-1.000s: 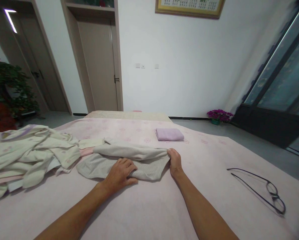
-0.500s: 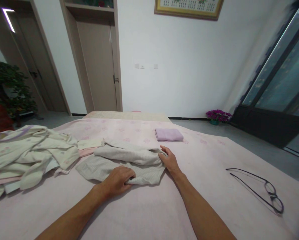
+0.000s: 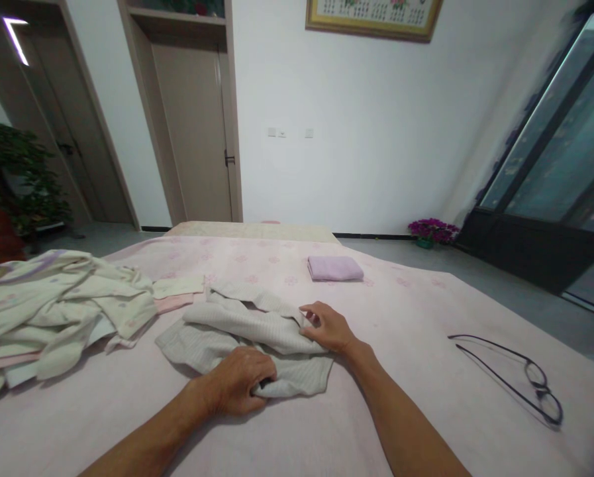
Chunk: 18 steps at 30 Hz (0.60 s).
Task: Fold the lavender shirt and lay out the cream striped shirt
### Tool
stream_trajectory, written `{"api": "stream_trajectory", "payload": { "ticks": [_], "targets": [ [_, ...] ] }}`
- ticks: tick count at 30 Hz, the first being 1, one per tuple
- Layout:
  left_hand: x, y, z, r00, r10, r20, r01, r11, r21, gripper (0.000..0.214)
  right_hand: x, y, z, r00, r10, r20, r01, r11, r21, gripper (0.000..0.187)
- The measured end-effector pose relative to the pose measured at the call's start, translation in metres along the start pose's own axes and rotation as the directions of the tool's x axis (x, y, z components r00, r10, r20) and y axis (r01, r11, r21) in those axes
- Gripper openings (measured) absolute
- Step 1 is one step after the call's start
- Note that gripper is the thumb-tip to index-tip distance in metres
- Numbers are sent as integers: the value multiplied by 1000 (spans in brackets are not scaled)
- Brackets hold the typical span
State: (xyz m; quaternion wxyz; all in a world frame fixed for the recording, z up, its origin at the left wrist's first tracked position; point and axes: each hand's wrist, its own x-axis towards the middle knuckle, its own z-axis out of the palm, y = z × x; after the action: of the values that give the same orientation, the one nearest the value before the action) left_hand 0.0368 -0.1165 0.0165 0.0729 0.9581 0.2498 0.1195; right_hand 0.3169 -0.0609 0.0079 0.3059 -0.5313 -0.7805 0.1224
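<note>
A light grey ribbed garment (image 3: 257, 321) lies bunched in loose folds in front of me; its exact kind I cannot make out. My left hand (image 3: 242, 379) is closed on its near edge, fingers curled over the cloth. At the garment's right side, my right hand (image 3: 326, 326) has thumb and fingers bent around the upper layer, gripping a fold. Beyond the garment sits a neatly folded lilac cloth (image 3: 335, 268), apart from both hands.
A heap of cream clothes (image 3: 73, 311) with pink and purple trim lies on the left. Black-framed glasses (image 3: 535, 391) rest unfolded on the right. Everything lies on a pale pink flowered sheet (image 3: 400, 411). Behind stand a white wall, doors and a potted purple plant (image 3: 432, 230).
Both hands have moved slightly toward me, drawing the grey garment's near edge closer. Its far part has more open folds now. The lilac cloth, heap and glasses stay put.
</note>
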Motion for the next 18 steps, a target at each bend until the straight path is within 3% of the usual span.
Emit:
{"api": "stream_trajectory", "payload": {
  "ticks": [2, 5, 8, 10, 12, 14, 18],
  "targets": [
    [0, 0, 0, 1000, 1, -2, -1, 1000, -4, 23, 0, -5, 0, 1000, 13, 20, -10, 993, -122, 22],
    [-1, -1, 0, 1000, 0, -7, 0, 1000, -8, 23, 3, 2, -4, 980, 167, -111, -186, 964, -192, 15],
    [-1, -3, 1, 1000, 4, -7, -4, 1000, -17, 21, 6, 20, -12, 906, 342, -251, -365, 930, -50, 13],
    [0, -3, 1, 1000, 13, -3, -14, 1000, -22, 22, 7, 28, -15, 891, 381, -245, -365, 925, 109, 17],
    [1, -2, 1, 1000, 14, -1, -14, 1000, -20, 22, 9, 27, -15, 925, 330, -187, -289, 933, 216, 24],
    [2, -1, 1, 1000, 7, -2, -7, 1000, -15, 22, 9, 16, -12, 970, 221, -99, -195, 956, 219, 29],
    [1, 0, 2, 1000, 7, -14, -7, 1000, -5, 21, 6, -15, 2, 998, 18, 67, -16, 1000, -21, 42]
  ]
}}
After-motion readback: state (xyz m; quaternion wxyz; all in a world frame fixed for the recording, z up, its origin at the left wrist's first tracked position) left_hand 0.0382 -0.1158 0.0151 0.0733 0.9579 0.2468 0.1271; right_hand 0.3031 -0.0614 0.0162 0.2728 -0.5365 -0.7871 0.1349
